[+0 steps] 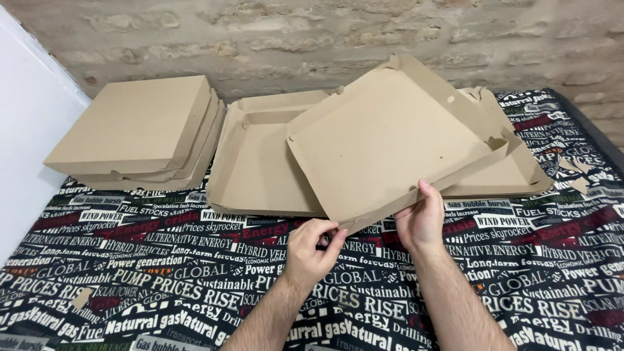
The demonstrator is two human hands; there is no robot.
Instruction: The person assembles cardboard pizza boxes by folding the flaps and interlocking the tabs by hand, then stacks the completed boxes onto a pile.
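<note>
At your far left a stack of closed cardboard boxes (140, 130) lies on the printed cloth (130, 286) (black, covered in white and red lettering), close to the white wall (29, 130). Just beside the stack, an unfolded box tray (260, 166) lies flat with its side flaps raised. Your left hand (312, 250) pinches the near corner of the tilted box blank (383, 140), fingers curled shut on the folded edge. The blank rises over the flat tray, its far side lifted toward the brick wall (325, 39). Your right hand (421, 221) grips the same near edge, thumb on top, fingers underneath. Further right, another flat sheet (513, 172) lies partly under the blank.
</note>
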